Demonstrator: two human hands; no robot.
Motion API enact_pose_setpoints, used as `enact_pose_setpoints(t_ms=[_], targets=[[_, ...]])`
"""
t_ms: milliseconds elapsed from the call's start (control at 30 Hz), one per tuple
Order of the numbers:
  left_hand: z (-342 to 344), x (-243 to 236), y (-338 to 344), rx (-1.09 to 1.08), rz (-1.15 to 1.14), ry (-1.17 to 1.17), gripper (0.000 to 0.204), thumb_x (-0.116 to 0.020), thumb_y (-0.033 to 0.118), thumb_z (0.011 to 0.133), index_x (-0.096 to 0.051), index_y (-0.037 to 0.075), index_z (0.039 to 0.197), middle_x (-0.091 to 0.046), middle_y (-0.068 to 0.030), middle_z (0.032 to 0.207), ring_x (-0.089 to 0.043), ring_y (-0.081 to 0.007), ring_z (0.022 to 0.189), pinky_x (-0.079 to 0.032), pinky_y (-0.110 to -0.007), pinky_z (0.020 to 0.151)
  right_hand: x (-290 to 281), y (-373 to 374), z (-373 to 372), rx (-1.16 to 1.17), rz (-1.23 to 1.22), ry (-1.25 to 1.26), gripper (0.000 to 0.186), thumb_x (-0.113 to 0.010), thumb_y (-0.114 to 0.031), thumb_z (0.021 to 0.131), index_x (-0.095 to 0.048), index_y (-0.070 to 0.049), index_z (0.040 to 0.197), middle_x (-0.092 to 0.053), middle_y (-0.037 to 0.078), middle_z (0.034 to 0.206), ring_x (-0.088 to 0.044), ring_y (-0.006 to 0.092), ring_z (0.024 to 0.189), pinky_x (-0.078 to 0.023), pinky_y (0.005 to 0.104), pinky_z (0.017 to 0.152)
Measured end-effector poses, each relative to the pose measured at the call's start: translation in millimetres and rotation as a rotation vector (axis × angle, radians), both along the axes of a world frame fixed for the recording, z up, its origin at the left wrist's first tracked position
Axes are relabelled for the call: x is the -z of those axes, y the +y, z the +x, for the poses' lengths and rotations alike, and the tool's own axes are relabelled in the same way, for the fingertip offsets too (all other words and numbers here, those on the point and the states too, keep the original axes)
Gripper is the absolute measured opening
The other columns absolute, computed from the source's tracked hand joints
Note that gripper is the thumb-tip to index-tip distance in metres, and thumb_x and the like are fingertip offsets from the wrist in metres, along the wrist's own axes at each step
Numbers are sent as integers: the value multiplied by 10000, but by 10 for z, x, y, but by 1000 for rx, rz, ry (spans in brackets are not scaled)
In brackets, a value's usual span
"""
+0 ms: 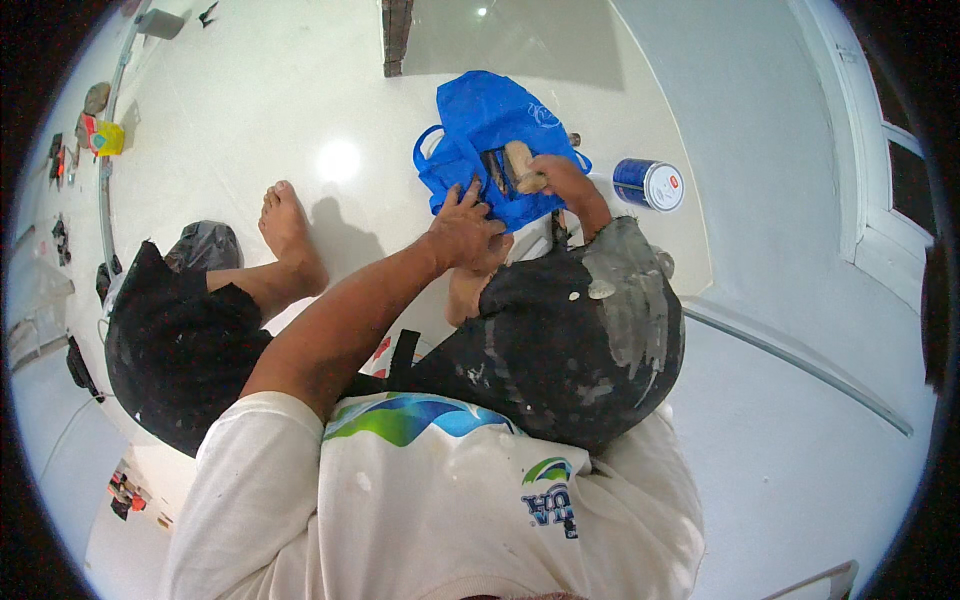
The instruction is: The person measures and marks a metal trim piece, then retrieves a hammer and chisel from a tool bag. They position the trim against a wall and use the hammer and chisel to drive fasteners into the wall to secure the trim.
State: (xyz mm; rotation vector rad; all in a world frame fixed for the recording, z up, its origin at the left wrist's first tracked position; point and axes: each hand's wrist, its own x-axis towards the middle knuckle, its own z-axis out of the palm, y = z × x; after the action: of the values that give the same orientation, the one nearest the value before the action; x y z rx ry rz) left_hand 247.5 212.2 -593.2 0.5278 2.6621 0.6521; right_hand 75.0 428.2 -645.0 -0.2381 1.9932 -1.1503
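Observation:
A blue cloth bag lies on the floor with its mouth gaping toward me. My left hand grips the near left rim of the bag, its fingers over the edge. In the bag's mouth my right hand has its fingers at a tan, block-like piece, whose exact kind I cannot make out. Dark, slim objects show beside that piece, partly hidden by the bag's folds. Some of my right fingers are hidden behind the hand itself.
Right of the bag a blue can with a white lid lies by the wall. A black plastic bag sits beyond my left knee. Scattered items, including a yellow packet, line the far left. A dark post stands ahead.

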Motion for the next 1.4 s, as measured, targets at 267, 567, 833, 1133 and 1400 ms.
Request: enact_pose_setpoints(t_ms=[267,567,833,1133,1400], targets=[[-105,50,-216,9,-89,-22,546,-624,631,913,-739,191,1216,-656,-173,1353,-477,-440,1400,-273,-678,1146,-452,132,-225,-259,194,816,354,-559,-351,992,-667,-16,1029,-722,249,991,-698,447,923,-550,514,799],[-219,-310,-331,105,-185,-202,527,-731,490,839,-706,291,1326,-612,-173,1389,-501,-360,1342,-295,-631,1130,-711,-144,-3,-133,638,976,191,-582,-224,951,-657,-49,931,-726,228,930,-722,415,867,-564,565,729],[-176,-235,-505,57,-222,-362,610,-767,404,802,-663,306,1395,-564,-120,1459,-440,-341,1421,-240,-639,1191,-363,-701,478,-241,541,778,115,-657,-161,884,-671,-60,936,-718,182,888,-700,428,870,-558,562,752],[167,89,-717,60,-90,-289,617,-758,337,783,-667,278,1390,-558,-130,1503,-385,-360,1487,-237,-632,1221,-159,-1171,1018,-274,448,542,290,-712,-282,878,-699,-25,1014,-741,195,1085,-729,415,951,-576,519,858],[224,648,-907,-336,316,-262,616,-593,76,818,-580,115,1432,-692,-199,1325,-633,-379,1274,-498,-437,1084,358,-1265,941,-119,663,252,672,-793,-329,775,-498,44,1250,-727,296,1052,-734,448,1004,-585,496,899]])
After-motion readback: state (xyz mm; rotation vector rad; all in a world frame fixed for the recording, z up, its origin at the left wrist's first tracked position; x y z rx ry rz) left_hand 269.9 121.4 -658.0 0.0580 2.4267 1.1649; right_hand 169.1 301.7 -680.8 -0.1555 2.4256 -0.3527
